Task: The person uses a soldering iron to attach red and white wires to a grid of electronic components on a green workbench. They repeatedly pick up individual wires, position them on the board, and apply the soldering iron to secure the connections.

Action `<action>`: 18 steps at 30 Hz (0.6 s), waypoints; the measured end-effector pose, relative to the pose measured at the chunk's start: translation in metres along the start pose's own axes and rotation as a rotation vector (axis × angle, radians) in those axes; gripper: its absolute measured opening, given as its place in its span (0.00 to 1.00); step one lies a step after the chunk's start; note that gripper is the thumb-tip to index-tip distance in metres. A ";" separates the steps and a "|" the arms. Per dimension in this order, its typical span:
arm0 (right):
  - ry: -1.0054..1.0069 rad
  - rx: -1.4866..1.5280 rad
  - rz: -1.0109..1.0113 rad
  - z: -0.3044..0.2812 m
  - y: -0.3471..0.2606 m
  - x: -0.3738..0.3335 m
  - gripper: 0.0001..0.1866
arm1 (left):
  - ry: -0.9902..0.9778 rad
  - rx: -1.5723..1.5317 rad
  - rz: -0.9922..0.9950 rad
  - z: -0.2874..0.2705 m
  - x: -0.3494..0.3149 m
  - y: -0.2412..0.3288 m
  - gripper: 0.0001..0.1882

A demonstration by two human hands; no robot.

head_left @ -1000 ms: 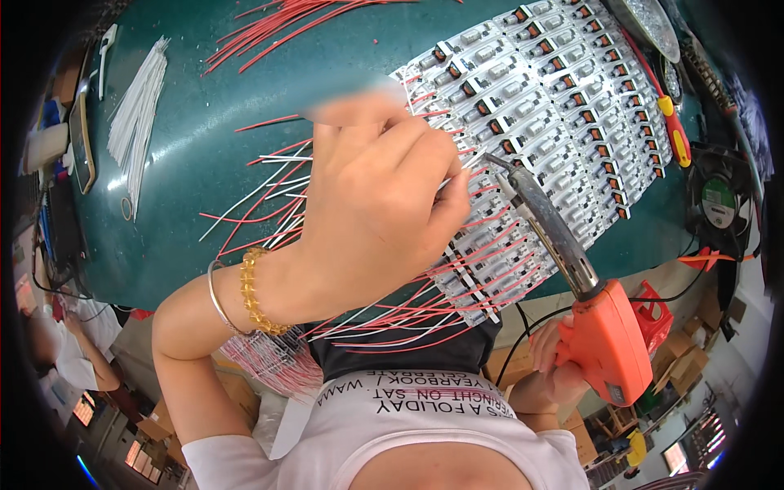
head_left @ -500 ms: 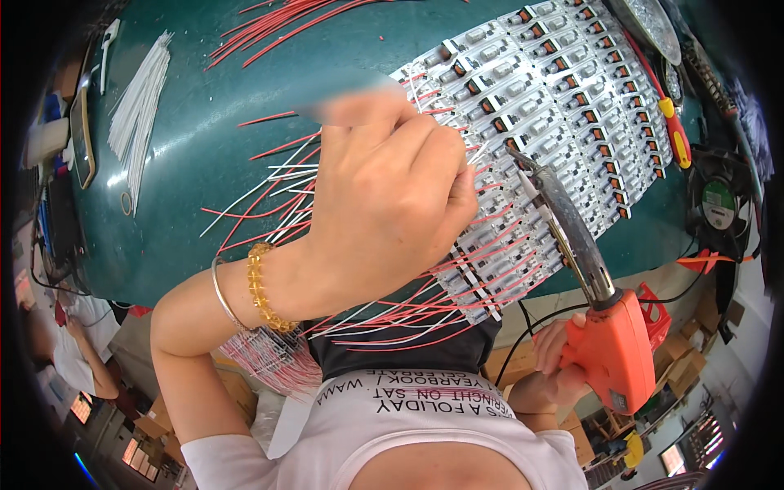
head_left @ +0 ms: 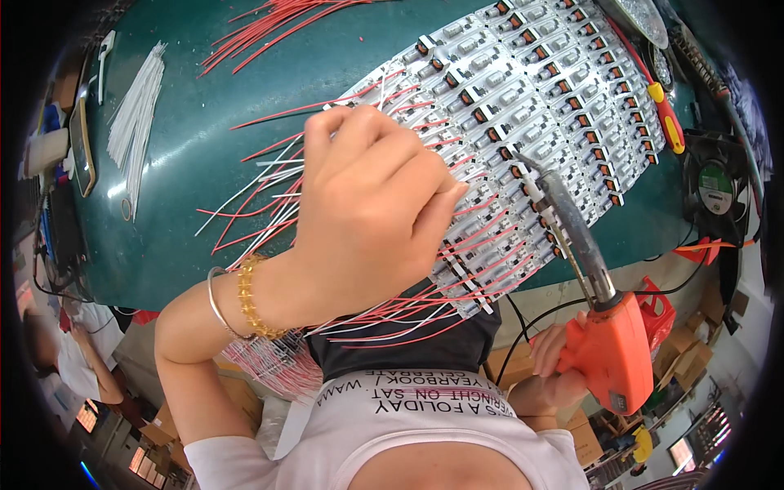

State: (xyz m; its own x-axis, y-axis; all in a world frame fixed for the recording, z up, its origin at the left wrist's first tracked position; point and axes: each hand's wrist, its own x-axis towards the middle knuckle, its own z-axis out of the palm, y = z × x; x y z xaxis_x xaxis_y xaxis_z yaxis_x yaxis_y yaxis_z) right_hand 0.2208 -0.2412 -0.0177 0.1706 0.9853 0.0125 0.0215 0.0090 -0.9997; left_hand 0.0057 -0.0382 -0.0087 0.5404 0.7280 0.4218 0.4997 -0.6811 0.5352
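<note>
My left hand (head_left: 371, 196) is over the left edge of a sheet of joined small circuit boards (head_left: 523, 106), palm down. Its fingers are curled in a pinch, and the fingertips are hidden, so whatever they hold does not show. Thin red and white wires (head_left: 253, 214) stick out from the boards' left side and pass under this hand. At the right, my right hand (head_left: 554, 359) is wrapped round the orange handle of a soldering gun (head_left: 611, 347). Its dark, bent tip is over the boards, right of my left hand; contact is hard to tell.
On the green table (head_left: 220, 147) lie loose red wires (head_left: 269, 33) at the back and a bundle of white wires (head_left: 137, 114) at left. A red-and-yellow screwdriver (head_left: 670, 122) and a black fan (head_left: 715, 186) are at right. More wired boards (head_left: 273, 359) hang by my lap.
My left hand has drawn back toward me and slightly left, uncovering the boards' upper left edge and a red wire there. The soldering gun stays nearly in place.
</note>
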 end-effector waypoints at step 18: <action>-0.003 -0.252 -0.047 -0.008 0.007 -0.016 0.35 | 0.047 0.062 0.032 0.010 0.003 0.003 0.09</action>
State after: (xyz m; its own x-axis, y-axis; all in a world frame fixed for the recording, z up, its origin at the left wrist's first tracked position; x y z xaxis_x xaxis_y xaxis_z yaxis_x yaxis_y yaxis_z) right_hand 0.2258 -0.2579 -0.0250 0.1610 0.9852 0.0583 0.2740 0.0121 -0.9617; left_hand 0.0157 -0.0394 -0.0135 0.5254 0.7075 0.4726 0.5244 -0.7067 0.4750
